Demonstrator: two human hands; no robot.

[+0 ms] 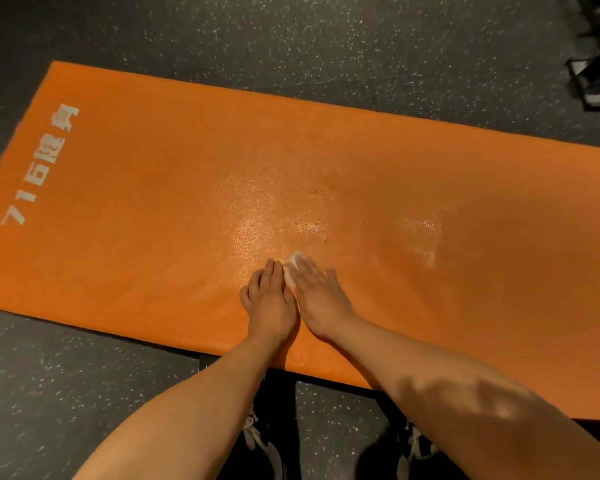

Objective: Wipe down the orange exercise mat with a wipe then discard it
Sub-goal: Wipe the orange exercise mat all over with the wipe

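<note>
Down near the mat's (136,202) near long edge, about midway along it, both hands lie flat on the orange surface, side by side and almost touching. The left hand (269,303) rests palm down, its fingers (267,275) straight and close together, pointing across the mat toward the far edge. The right hand (321,299) lies just beside it, angled slightly inward, its fingers (309,271) also straight and held together, pressing on the wipe (293,263).

The wipe is a small white wad on the mat. It shows only at the right hand's fingertips and in the narrow gap between the two hands; the rest is hidden under the fingers.

Beyond the hands, toward the mat's middle, a patch (257,220) glistens. A second shiny streak (418,237) lies further along the mat on the right hand's side. White lettering (42,164) runs across the mat's left end.

The mat lies flat on a dark speckled floor (291,36). Just off its near edge, below the forearms, stand two dark shoes (260,441) with white laces. Beyond its far edge, toward its right end, sits a dark object (596,77) with pale parts, too cropped to tell what it is.
</note>
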